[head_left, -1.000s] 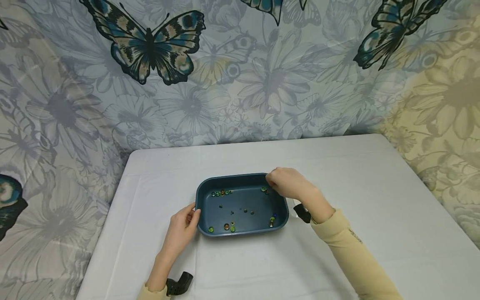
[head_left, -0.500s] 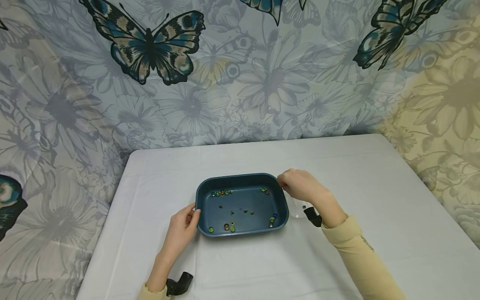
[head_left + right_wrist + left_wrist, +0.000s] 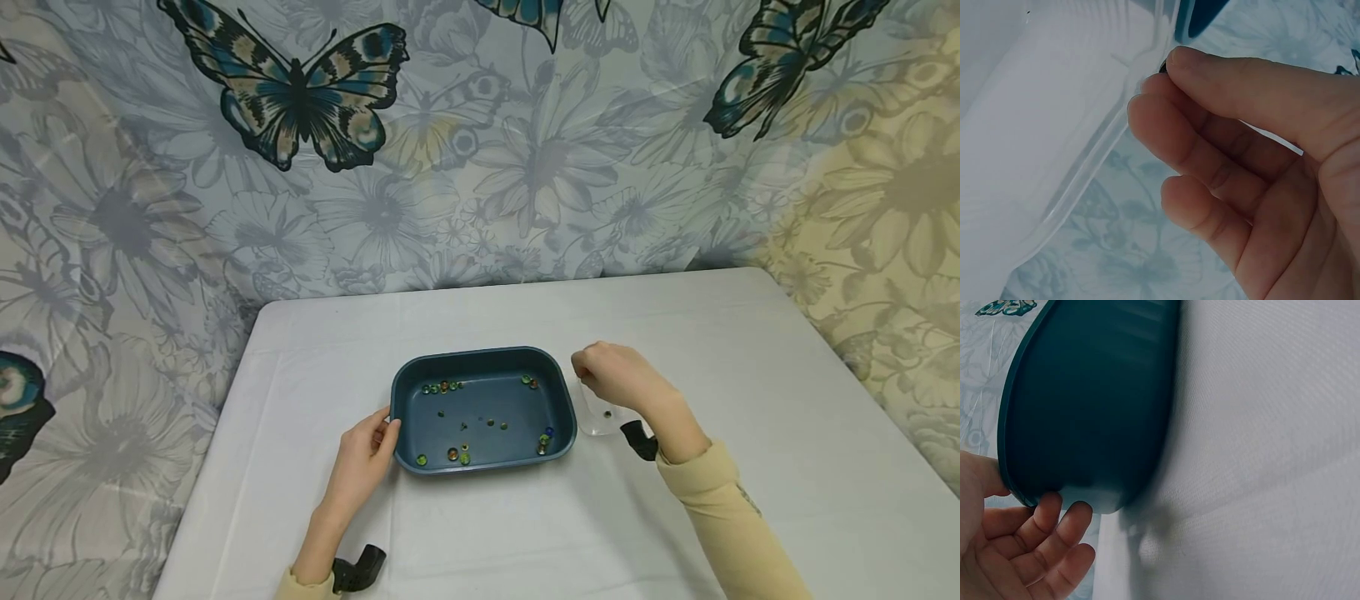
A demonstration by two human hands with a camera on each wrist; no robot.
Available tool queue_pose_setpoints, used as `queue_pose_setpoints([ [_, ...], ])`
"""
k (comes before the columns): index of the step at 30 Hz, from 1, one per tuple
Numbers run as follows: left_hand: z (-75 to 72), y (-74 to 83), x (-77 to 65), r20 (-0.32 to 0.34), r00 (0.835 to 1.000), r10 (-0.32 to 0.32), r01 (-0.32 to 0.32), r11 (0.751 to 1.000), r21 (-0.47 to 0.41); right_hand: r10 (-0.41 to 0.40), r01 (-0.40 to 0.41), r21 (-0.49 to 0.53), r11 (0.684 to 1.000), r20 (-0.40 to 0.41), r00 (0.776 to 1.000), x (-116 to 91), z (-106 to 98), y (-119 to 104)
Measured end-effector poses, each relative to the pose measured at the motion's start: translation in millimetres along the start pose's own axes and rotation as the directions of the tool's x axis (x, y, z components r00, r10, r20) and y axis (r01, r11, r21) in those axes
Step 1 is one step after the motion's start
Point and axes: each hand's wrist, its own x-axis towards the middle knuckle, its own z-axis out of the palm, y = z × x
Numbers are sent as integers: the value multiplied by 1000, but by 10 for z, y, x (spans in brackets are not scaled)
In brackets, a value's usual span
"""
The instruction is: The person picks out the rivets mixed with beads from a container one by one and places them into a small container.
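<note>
A dark blue rectangular tray (image 3: 480, 353) holds several small glass marbles, green, amber and blue, scattered over its floor. My left hand (image 3: 365, 452) grips the tray's left end, thumb at the rim and fingers against the outer wall (image 3: 1085, 412). Beyond the tray's right end, my right hand (image 3: 617, 375) is over a clear plastic container (image 3: 597, 425). Between its thumb and index finger it pinches a small dark marble (image 3: 1163, 67), of which only a sliver shows. One marble (image 3: 607, 414) is visible in the container; the hand hides part of it.
Tray and container stand close side by side on a white-covered table (image 3: 322, 350). A butterfly-and-flower patterned cloth (image 3: 540, 167) hangs behind the table. Black wrist cameras (image 3: 360, 567) are worn on both wrists.
My right hand has moved right, from over the tray's far right corner to over the clear container, uncovering more of that container. The left hand stays on the tray's left end.
</note>
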Motion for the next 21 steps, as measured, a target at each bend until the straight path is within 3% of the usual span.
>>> queue_pose_setpoints([
  [21, 6, -1, 7, -5, 1000, 3, -3, 1000, -2, 67, -68, 43, 997, 4, 998, -172, 41, 145],
])
